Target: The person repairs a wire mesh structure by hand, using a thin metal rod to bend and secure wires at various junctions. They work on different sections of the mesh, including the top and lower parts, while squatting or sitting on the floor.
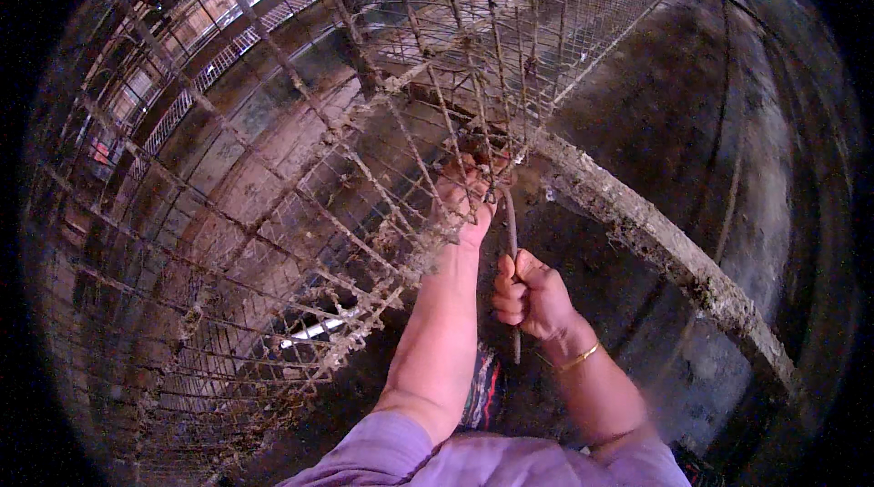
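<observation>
A rusty, dirt-caked wire mesh cage (364, 168) fills the left and upper part of the head view. My left hand (464, 194) is up at the cage's corner, its fingers curled in among the wires. Wires cross in front of it, so what it grips is hidden. Below and to the right, my right hand (533, 294) is closed in a fist round a thin brown rod (512, 223). The rod runs nearly upright, its upper end bending close beside my left hand and its lower end sticking out under my right fist.
A rough, crusted beam (665, 246) slants from the cage corner down to the right. Beyond it lies a dark dirt floor (637, 114). A white tube (319, 328) shows under the mesh at lower left. More mesh panels (592, 23) stretch away at the top.
</observation>
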{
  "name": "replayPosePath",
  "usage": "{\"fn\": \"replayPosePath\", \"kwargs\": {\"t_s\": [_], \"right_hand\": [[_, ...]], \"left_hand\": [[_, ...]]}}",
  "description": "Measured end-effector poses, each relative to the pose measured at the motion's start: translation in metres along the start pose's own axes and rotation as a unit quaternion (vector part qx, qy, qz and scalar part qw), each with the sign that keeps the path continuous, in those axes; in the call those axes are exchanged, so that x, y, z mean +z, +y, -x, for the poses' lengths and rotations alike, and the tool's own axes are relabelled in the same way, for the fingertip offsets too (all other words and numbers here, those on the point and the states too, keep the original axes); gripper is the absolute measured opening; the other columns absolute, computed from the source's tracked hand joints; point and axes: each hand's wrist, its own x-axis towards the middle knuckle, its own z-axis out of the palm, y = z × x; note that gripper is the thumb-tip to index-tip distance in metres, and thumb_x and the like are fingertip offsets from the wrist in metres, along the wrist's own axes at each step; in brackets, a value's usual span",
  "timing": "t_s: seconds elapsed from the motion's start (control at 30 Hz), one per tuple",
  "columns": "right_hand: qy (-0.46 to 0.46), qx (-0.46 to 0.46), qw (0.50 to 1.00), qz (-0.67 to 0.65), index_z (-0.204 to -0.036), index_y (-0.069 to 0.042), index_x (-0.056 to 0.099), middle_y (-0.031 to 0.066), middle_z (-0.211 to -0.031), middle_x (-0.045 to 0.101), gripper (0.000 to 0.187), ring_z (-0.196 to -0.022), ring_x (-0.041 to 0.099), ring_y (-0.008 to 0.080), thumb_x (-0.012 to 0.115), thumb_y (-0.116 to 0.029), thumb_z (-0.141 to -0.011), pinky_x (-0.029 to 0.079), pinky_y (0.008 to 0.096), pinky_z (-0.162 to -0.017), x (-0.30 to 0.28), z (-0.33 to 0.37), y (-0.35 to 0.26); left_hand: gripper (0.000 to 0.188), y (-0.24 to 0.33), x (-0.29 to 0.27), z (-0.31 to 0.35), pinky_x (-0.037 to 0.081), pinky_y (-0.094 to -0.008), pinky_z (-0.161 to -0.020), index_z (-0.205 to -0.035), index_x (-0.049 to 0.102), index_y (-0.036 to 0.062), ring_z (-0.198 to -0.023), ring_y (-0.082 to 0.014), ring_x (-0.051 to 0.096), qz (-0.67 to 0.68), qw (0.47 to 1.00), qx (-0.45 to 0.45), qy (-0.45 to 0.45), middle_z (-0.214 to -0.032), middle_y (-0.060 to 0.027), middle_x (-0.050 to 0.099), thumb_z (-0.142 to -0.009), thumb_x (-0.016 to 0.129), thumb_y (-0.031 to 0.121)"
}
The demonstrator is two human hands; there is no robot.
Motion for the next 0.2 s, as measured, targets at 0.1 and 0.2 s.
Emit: {"fn": "replayPosePath", "kwargs": {"t_s": [0.1, 0.2], "right_hand": [[0.065, 0.026, 0.997, 0.029, -0.082, -0.015, 0.047, -0.0007, -0.059, 0.040, 0.023, -0.044, 0.034, 0.0123, 0.039, -0.031, -0.096, 0.023, 0.0250, -0.037, 0.001, 0.001, -0.010], [0.211, -0.094, 0.921, 0.313, -0.082, -0.014, 0.045, -0.0033, -0.056, 0.032, 0.033, -0.044, 0.026, 0.0096, 0.036, -0.042, -0.096, 0.023, 0.0281, -0.037, 0.009, 0.001, -0.014]], "left_hand": [[0.021, -0.008, -0.003, -0.009, 0.051, -0.0489, -0.079, -0.090, 0.061, 0.0112, -0.082, -0.0266, 0.059, -0.023, 0.998, 0.063, -0.022, -0.096, -0.0080, 0.061, -0.079, 0.062, 0.029], [0.021, -0.007, -0.001, -0.007, 0.052, -0.0481, -0.078, -0.092, 0.061, 0.0113, -0.081, -0.0253, 0.059, -0.115, 0.990, 0.085, -0.009, -0.094, -0.0074, 0.061, -0.080, 0.061, 0.029]]}}
